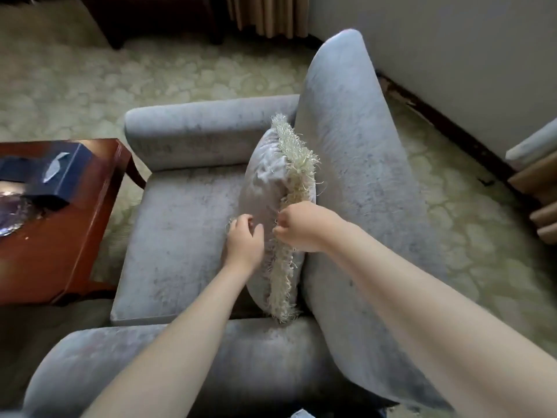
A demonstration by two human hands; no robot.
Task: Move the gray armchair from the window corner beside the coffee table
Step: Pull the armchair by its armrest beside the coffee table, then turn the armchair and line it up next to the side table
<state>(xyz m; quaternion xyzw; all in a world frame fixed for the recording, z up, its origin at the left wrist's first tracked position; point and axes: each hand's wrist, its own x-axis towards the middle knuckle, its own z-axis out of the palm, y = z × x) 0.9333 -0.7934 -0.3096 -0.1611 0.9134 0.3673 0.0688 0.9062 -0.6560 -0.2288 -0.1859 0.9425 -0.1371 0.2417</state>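
Both forearms reach over the near armrest of the gray armchair (180, 236). The left hand (244, 239) lies on the gray face of a cushion (265, 182), fingers curled; whether they grip the cloth cannot be told. The right hand (301, 227) pinches the cushion's cream fringe (297, 164), fingers closed narrow. The cushion stands on edge against the backrest at right. The armchair's front is just beside the wooden table (60, 251) at left, which carries a dark blue tissue box (60, 173). Patterned carpet (90, 86) stretches beyond, with a curtain (271, 13) at the far side.
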